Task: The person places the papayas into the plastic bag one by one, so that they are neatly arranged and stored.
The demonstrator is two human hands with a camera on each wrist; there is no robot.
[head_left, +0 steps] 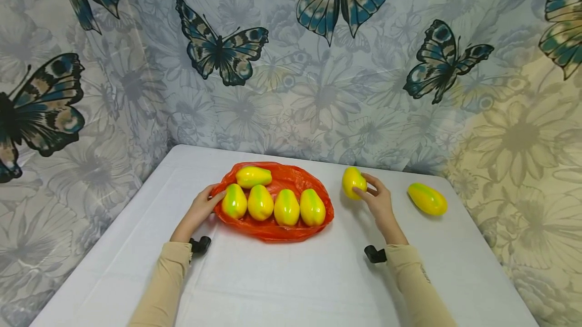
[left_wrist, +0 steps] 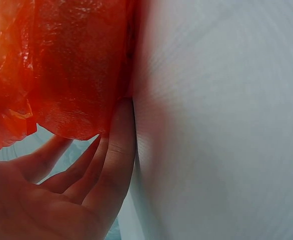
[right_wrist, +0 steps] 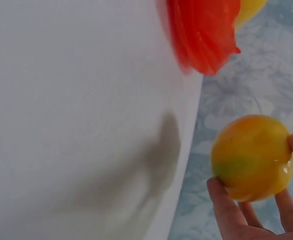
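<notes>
While the right hand (head_left: 379,204) curls its fingers (right_wrist: 225,207) and thumb round one yellow-green fruit (head_left: 353,182), held just above the counter (head_left: 291,276) to the right of the orange plastic bag (head_left: 291,179), the left hand (head_left: 200,211) rests against the bag's left edge with its fingers (left_wrist: 117,150) straight and close together, touching the plastic. Seven fruits show in all: five lie on the bag, four in a front row (head_left: 274,205) and one behind them (head_left: 253,176); one is in the right hand; one lies alone (head_left: 427,199) near the counter's far right edge. Both arms wear tan sleeves (head_left: 163,286), each with a small black camera at the wrist. A white cloth covers the counter. Behind it, on both sides, hangs a pale flowered curtain (head_left: 291,89) printed with large dark butterflies.
</notes>
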